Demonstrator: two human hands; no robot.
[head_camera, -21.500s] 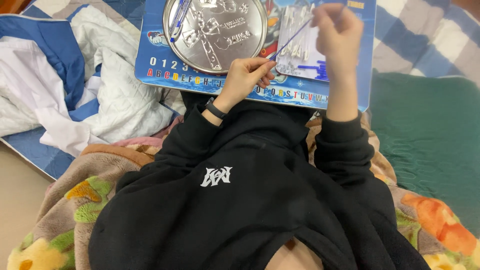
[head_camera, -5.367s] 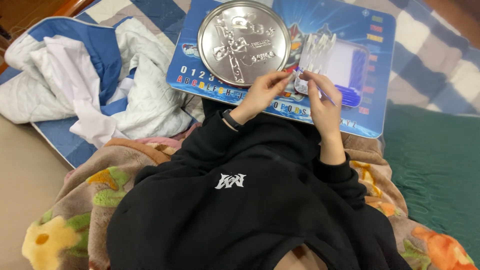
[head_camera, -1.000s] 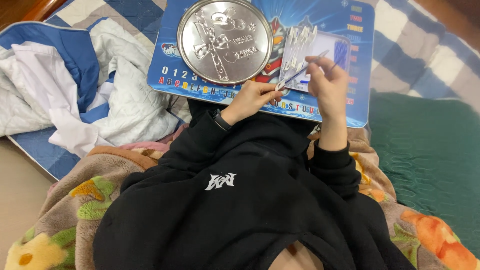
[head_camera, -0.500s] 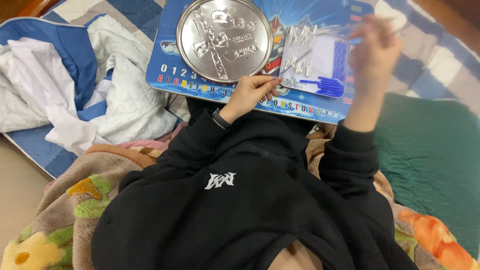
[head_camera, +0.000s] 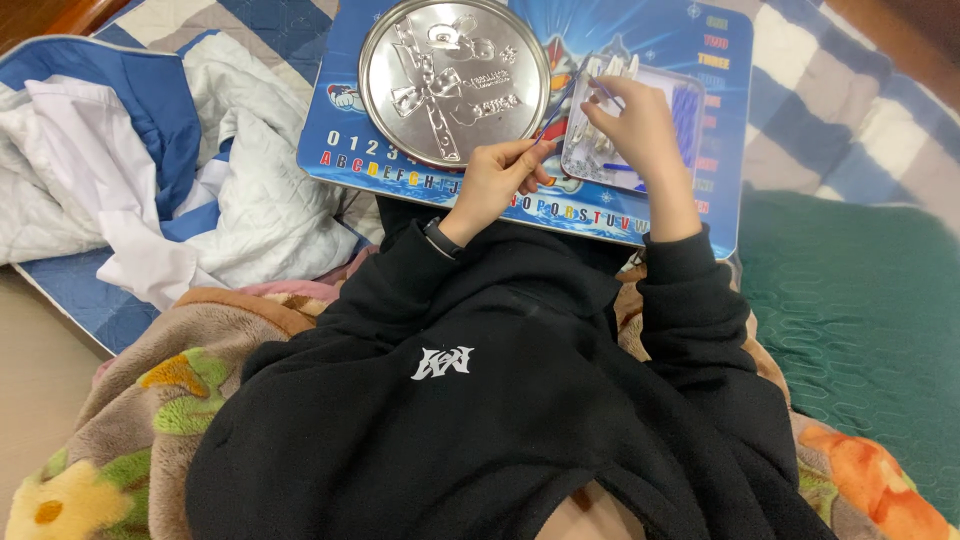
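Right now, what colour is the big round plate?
Shiny silver: the round metal plate shows best in the head view.

A: The board (head_camera: 650, 30) is bright blue, with coloured letters on its edge. The plate (head_camera: 455, 80) is silver.

B: Yes. The hoodie (head_camera: 520, 400) is black, the blanket (head_camera: 130, 430) brown with flowers. The mat (head_camera: 860, 310) looks dark green, maybe quilted.

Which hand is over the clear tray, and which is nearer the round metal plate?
The right hand is over the clear tray; the left hand sits just below the round metal plate.
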